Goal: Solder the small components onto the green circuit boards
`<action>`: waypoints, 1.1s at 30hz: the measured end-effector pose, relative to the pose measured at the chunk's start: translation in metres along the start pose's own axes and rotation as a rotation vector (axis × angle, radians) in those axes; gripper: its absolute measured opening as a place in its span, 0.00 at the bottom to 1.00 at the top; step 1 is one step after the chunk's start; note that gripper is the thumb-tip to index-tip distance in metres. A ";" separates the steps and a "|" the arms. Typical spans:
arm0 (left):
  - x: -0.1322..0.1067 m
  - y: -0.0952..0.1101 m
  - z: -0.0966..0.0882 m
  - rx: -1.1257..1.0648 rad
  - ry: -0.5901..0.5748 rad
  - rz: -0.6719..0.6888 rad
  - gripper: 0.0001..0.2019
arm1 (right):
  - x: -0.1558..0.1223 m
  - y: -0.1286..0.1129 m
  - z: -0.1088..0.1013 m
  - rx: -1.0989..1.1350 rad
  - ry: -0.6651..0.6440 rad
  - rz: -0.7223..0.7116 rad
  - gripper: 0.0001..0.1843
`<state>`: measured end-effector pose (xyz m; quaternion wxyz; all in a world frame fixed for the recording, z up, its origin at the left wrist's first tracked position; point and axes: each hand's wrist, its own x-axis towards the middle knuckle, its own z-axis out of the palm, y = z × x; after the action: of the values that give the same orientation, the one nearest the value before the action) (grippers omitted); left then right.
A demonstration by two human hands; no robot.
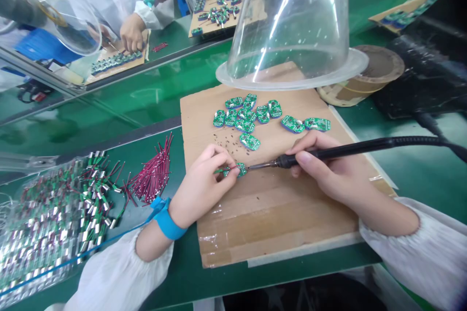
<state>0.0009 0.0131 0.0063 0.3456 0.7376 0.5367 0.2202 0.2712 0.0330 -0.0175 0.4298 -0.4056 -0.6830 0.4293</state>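
My left hand (204, 182) pinches a small green circuit board (240, 169) and a thin green wire against a cardboard sheet (270, 214). My right hand (326, 167) grips a black soldering iron (328, 153) like a pen. Its tip touches the board's right edge. Several more green circuit boards (255, 114) lie in a loose pile on the cardboard farther back. A blue wrist strap (166, 218) circles my left wrist.
Left of the cardboard lie red wires (153, 175) and a bag of green and silver parts (54, 214). A clear plastic fume hood (292, 24) hangs over the far edge, a tape roll (375, 70) beside it. Across the green belt, another person's hands (133, 31) work on boards.
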 end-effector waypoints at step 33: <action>-0.001 -0.001 -0.003 -0.006 -0.010 -0.017 0.02 | -0.002 0.004 -0.001 0.090 0.093 0.093 0.11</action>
<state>-0.0020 0.0131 0.0081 0.3525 0.7329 0.5407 0.2149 0.2732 0.0321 -0.0217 0.4586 -0.4366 -0.6226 0.4598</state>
